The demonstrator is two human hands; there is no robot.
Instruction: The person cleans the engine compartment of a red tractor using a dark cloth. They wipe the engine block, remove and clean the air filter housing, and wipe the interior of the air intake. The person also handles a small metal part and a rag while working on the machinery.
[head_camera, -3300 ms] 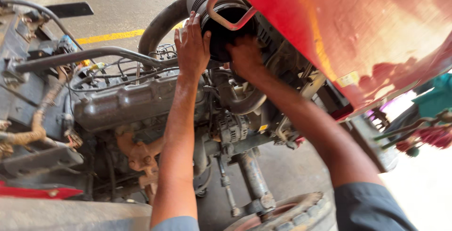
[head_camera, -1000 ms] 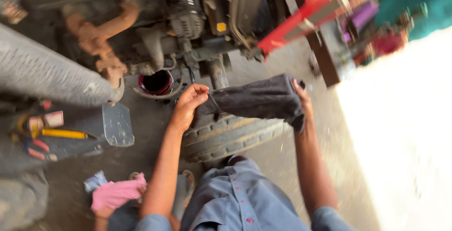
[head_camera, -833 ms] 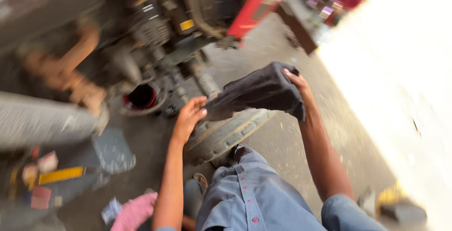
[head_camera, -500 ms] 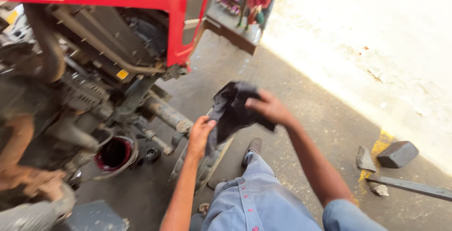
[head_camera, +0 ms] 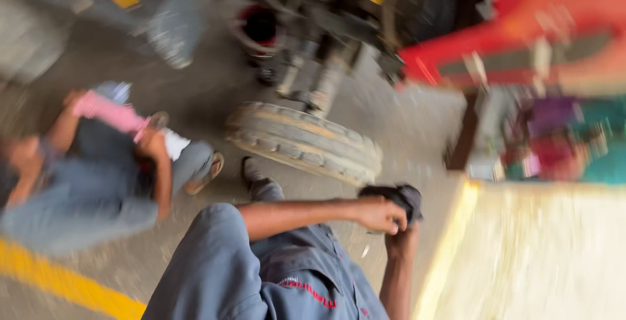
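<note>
Down low, both hands met on a dark cloth (head_camera: 399, 197) just in front of the worn tyre (head_camera: 306, 140): the left hand (head_camera: 379, 214) closed over it, the right hand (head_camera: 401, 238) seemingly gripping from beneath (motion blur smeared the fingers). Beside them, another person (head_camera: 98, 170) crouched on the concrete floor (head_camera: 189, 91).

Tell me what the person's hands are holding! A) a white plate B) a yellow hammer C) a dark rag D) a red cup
C: both hands, the left hand and the right hand, are bunched around a dark rag near the tyre.
</note>
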